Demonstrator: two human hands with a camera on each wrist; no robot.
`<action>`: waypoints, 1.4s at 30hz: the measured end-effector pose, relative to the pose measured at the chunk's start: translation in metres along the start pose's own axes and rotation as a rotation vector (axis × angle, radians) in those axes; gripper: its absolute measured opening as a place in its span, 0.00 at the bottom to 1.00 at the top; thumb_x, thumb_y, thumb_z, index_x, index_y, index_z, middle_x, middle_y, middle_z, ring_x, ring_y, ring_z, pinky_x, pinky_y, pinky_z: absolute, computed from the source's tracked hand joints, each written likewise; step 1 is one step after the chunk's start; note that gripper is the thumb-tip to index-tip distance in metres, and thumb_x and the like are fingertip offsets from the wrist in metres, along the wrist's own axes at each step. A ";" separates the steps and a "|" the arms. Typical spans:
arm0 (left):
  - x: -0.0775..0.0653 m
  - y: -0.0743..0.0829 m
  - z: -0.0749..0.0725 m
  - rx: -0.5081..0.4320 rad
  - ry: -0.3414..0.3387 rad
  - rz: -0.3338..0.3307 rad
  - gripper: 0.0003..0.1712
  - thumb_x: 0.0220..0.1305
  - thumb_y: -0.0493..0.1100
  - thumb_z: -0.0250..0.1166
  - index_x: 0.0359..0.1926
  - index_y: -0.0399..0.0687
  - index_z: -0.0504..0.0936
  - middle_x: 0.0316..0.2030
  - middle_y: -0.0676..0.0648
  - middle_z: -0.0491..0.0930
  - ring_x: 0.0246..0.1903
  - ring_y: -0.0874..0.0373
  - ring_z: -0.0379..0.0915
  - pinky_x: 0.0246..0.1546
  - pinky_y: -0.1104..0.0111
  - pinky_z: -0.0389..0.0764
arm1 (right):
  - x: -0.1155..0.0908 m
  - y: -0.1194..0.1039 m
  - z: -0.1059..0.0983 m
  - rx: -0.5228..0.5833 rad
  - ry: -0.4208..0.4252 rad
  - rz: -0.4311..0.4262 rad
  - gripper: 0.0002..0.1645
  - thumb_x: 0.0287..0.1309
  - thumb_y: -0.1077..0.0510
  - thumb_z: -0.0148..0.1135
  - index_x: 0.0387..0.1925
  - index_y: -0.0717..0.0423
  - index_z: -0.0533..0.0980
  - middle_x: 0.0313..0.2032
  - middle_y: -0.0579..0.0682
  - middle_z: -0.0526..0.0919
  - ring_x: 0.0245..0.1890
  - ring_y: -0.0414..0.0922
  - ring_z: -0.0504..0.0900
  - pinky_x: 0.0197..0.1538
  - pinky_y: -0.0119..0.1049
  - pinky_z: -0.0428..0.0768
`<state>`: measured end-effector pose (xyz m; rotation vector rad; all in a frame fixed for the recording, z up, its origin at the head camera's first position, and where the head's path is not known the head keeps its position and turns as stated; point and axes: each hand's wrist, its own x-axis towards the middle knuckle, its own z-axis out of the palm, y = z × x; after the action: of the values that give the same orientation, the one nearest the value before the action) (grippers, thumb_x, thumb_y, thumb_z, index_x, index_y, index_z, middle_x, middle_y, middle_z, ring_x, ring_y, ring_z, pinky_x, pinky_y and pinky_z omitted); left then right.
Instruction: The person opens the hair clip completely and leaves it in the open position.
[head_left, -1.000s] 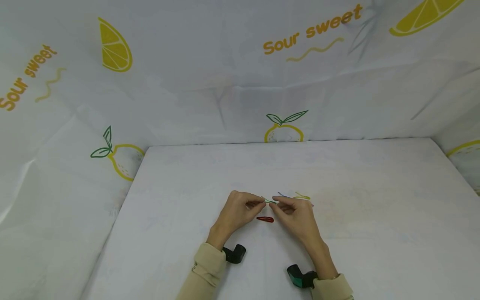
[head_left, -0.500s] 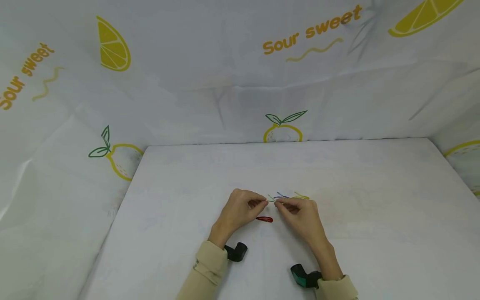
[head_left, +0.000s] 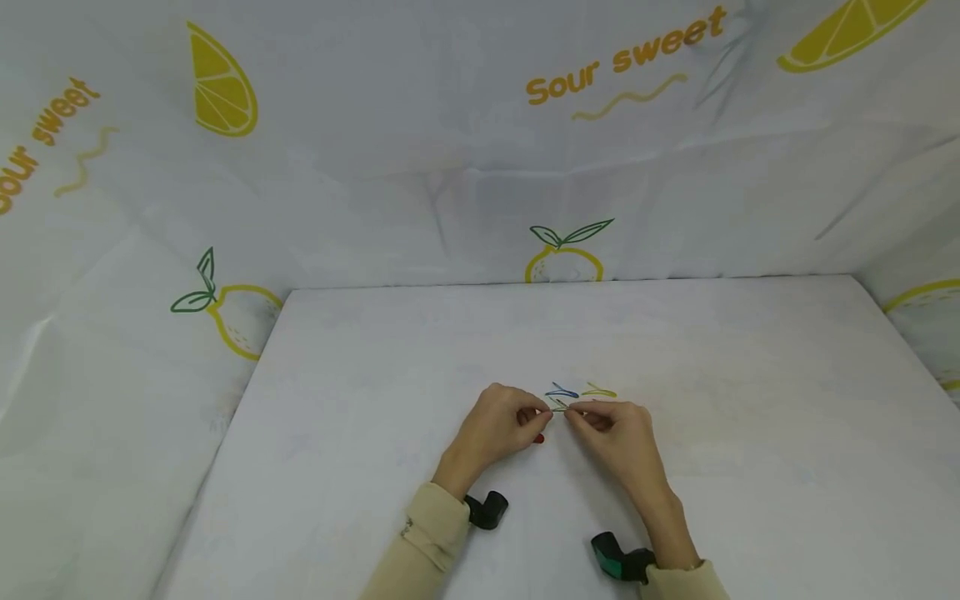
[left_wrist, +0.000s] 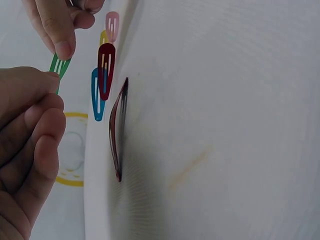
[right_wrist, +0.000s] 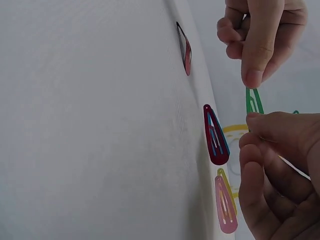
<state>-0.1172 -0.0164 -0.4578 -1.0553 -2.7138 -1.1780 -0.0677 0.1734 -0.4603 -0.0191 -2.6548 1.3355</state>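
Observation:
A green snap hair clip is pinched at both ends between my hands. My left hand grips one end with thumb and fingertips, and my right hand pinches the other. Its slotted middle shows between the fingertips in the right wrist view, as a green clip. Just beyond the hands lie a blue hair clip and a yellow hair clip, their prongs spread in a V. A red hair clip is mostly hidden behind my left hand.
On the white table the left wrist view also shows a dark red clip, a pink clip and a curved brownish-red clip nearest the camera. A lemon-printed cloth rises behind the table.
Both hands have shifted a little to the right with the green hair clip between them. The blue and yellow clips are now uncovered, while the left hand hides most of the red one.

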 end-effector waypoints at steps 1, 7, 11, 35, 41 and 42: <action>0.000 0.001 0.001 0.014 -0.006 -0.002 0.05 0.64 0.37 0.70 0.35 0.43 0.92 0.22 0.52 0.88 0.20 0.72 0.77 0.27 0.87 0.71 | 0.000 0.001 -0.001 -0.014 -0.009 0.012 0.05 0.54 0.67 0.74 0.35 0.62 0.89 0.25 0.53 0.89 0.22 0.31 0.80 0.28 0.24 0.78; 0.001 0.003 0.011 0.103 0.002 0.003 0.04 0.62 0.39 0.72 0.33 0.46 0.92 0.20 0.53 0.86 0.18 0.73 0.69 0.24 0.87 0.64 | -0.002 0.004 -0.008 -0.045 -0.059 0.046 0.04 0.54 0.66 0.74 0.34 0.63 0.89 0.27 0.56 0.90 0.22 0.33 0.80 0.27 0.25 0.77; 0.001 0.004 0.015 0.143 -0.020 -0.017 0.04 0.62 0.40 0.72 0.32 0.48 0.92 0.17 0.55 0.82 0.17 0.75 0.62 0.23 0.86 0.59 | -0.003 0.005 -0.011 -0.065 -0.096 0.076 0.03 0.54 0.67 0.74 0.33 0.63 0.89 0.31 0.57 0.91 0.23 0.34 0.79 0.28 0.26 0.76; 0.002 0.005 0.021 0.211 -0.096 -0.082 0.03 0.59 0.42 0.73 0.30 0.53 0.93 0.19 0.58 0.83 0.18 0.77 0.63 0.22 0.86 0.60 | -0.005 0.008 -0.013 -0.104 -0.177 0.140 0.08 0.52 0.64 0.76 0.35 0.64 0.89 0.23 0.50 0.87 0.22 0.36 0.77 0.27 0.27 0.73; 0.001 0.004 0.019 0.209 -0.101 -0.073 0.03 0.59 0.42 0.74 0.33 0.51 0.93 0.23 0.57 0.86 0.19 0.77 0.66 0.23 0.86 0.62 | -0.006 0.007 -0.014 -0.118 -0.182 0.137 0.09 0.52 0.64 0.77 0.36 0.65 0.89 0.22 0.49 0.84 0.21 0.37 0.74 0.25 0.27 0.71; 0.001 0.004 0.018 0.210 -0.101 -0.073 0.03 0.59 0.42 0.74 0.34 0.50 0.93 0.23 0.56 0.87 0.20 0.77 0.66 0.23 0.86 0.62 | -0.006 0.007 -0.014 -0.119 -0.179 0.133 0.09 0.52 0.64 0.77 0.36 0.65 0.89 0.22 0.49 0.84 0.21 0.37 0.74 0.25 0.27 0.71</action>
<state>-0.1112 -0.0020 -0.4680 -1.0216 -2.8966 -0.8429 -0.0604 0.1880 -0.4584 -0.0967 -2.9270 1.2701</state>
